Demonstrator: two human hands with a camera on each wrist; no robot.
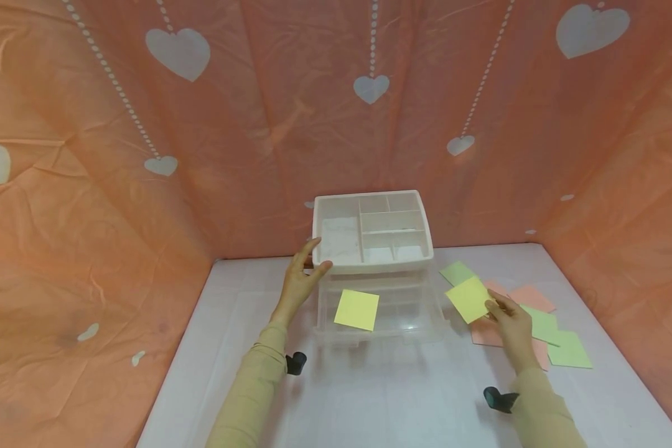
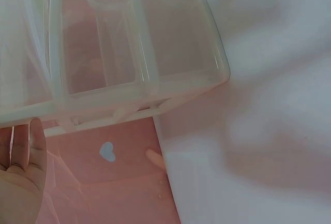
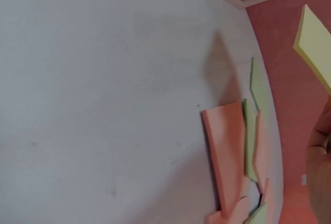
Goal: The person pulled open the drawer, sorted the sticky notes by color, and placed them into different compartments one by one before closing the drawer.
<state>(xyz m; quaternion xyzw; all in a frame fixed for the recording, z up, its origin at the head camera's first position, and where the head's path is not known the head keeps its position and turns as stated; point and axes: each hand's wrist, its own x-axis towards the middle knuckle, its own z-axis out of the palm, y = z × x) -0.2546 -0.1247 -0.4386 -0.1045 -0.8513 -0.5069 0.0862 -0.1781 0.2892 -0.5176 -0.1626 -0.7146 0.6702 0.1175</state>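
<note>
A plastic drawer organizer stands mid-table; its white divided top tray sits over a see-through drawer section. On the clear front is a yellow sticky note. My left hand touches the tray's front left corner, thumb at the front and fingers along the side. In the left wrist view, its fingers lie against the organizer's rim. Off to the right, my right hand pinches a yellow sticky note pad by its edge, raised above the table; its thickness shows in the right wrist view.
Several pink and green sticky note pads lie overlapping beneath and beyond my right hand. Orange cloth with white hearts hangs behind and at both sides of the white table. Dark wrist devices show beside both forearms.
</note>
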